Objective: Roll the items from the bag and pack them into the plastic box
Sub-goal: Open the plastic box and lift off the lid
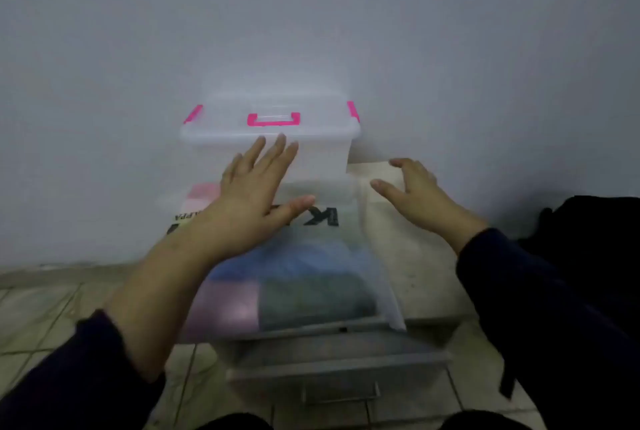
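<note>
Plain grey wall (346, 14) fills the background, and pale floor tiles (41, 308) run along its foot, where a low grey drawer unit (339, 364) serves as the surface. On its top, pushed back close to the wall, stands the plastic box (311, 159), translucent, with its lid on and pink clips (273, 120) at the front and both ends. In front of the box lies the bag (311, 277), a frosted plastic one with black lettering, and through it show folded items (311, 301) in blue, green and pink, so nothing has been taken out or rolled yet by the look of it. Both hands are spread and empty: the left hand (252, 194) reaches forward with its fingers fanned over the front wall of the box and the top of the bag, while the right hand (412, 190) hovers to the right of the box, fingers curved as if to cup its side. Whether either hand actually touches the box cannot be told through the blur. Their placing on either flank suggests the person means to take hold of the box and bring it nearer or unlatch it. A dark bundle (588, 229) sits at the right.
</note>
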